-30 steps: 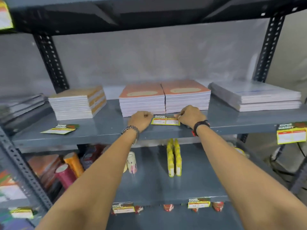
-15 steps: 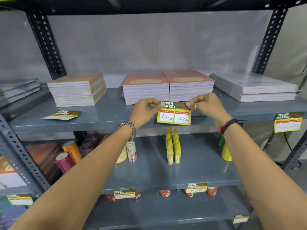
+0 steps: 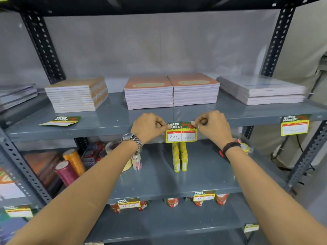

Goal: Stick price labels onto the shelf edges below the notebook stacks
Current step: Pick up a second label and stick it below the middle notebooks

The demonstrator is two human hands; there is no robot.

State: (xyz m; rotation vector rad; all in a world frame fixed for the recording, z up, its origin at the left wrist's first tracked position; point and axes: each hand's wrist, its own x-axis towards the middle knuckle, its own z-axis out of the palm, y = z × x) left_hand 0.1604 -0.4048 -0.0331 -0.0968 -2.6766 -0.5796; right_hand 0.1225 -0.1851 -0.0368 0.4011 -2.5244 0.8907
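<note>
Price label (image 3: 181, 132), lifted off the shelf top, now hangs at shelf edge (image 3: 88, 137) mid-frame, both hands (image 3: 149, 127) (image 3: 213, 126) pinching its top corners, ready to press.

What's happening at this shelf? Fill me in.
A person is putting up price labels. Both hands, the left hand and the right hand, pinch the top corners of a price label and hold it against the front edge of the shelf, below the two orange notebook stacks. Another label already hangs on the edge to the right, and a spare label lies flat on the shelf by the left stack.
</note>
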